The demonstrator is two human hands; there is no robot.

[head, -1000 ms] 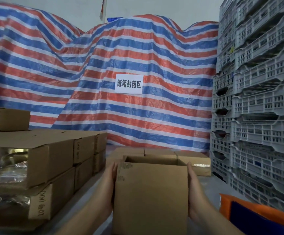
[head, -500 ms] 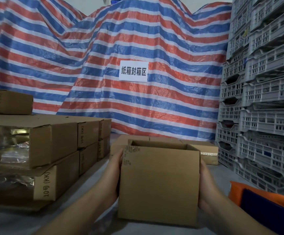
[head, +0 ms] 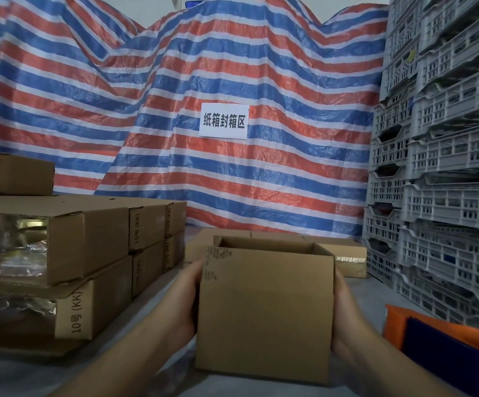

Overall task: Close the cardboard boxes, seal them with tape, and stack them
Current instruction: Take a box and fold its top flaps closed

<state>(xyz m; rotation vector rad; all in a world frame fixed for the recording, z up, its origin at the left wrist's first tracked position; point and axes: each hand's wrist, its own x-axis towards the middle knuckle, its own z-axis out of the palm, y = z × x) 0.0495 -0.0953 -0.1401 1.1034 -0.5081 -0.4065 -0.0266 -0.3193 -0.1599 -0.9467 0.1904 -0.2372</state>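
Observation:
An open-topped brown cardboard box [head: 264, 308] is held upright in front of me, low in the middle of the view. My left hand [head: 185, 299] presses flat against its left side. My right hand [head: 344, 313] presses against its right side, fingers hidden behind the box. The inside of the box is dark and I cannot tell what it holds. Sealed boxes [head: 89, 247] marked "10号 (KK)" stand stacked at the left. No tape roll is in view.
Flat taped boxes [head: 344, 253] lie behind the held box. Grey plastic crates [head: 447, 181] tower along the right. A striped tarp [head: 232, 67] with a white sign [head: 223, 120] hangs at the back. An orange and blue item [head: 433, 339] sits at the lower right.
The box has risen a little in view and my forearms show more. Both hands keep the same hold on its sides.

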